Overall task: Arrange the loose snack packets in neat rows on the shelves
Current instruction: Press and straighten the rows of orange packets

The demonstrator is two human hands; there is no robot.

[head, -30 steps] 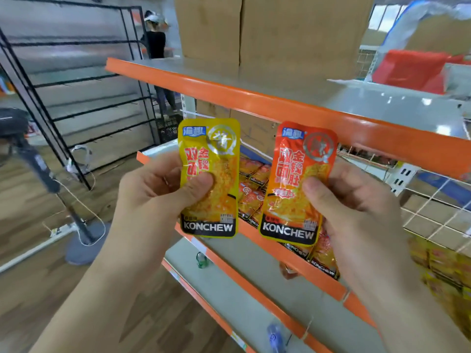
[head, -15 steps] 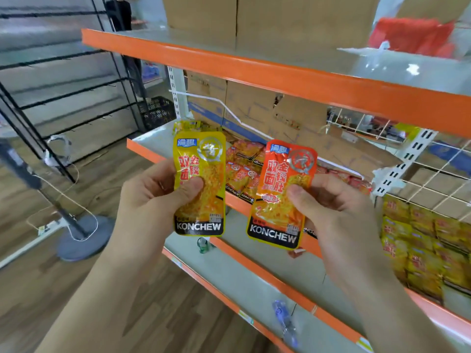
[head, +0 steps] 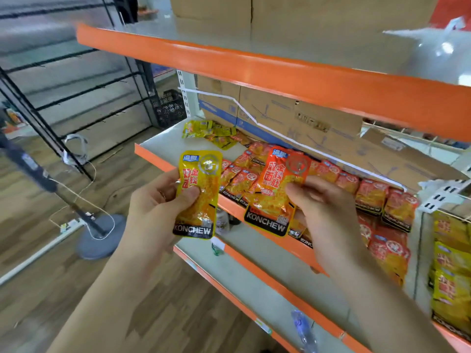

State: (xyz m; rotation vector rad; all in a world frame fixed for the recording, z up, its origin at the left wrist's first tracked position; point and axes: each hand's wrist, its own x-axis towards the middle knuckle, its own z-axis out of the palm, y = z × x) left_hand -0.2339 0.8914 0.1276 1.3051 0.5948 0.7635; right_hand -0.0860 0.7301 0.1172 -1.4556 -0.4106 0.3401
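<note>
My left hand (head: 158, 202) pinches a yellow KONCHEW snack packet (head: 201, 189) upright, thumb across its front. My right hand (head: 323, 210) pinches an orange KONCHEW packet (head: 275, 189) the same way, tilted slightly. Both packets hover in front of the middle shelf (head: 163, 146), whose orange edge runs below them. On that shelf lie rows of orange packets (head: 372, 194) and, at the far left back, a loose heap of yellow packets (head: 209, 129).
An upper shelf (head: 280, 75) carries cardboard boxes above. A lower shelf (head: 267, 271) holds small bottles. Yellow packets (head: 451, 273) fill the bay at right. A stand with a round base (head: 99, 238) and a black wire rack (head: 76, 80) occupy the wooden floor at left.
The view has tipped down, so the middle shelf and its packets show more fully. Both hands, still holding their packets, sit lower against the shelves, level with the middle shelf.
</note>
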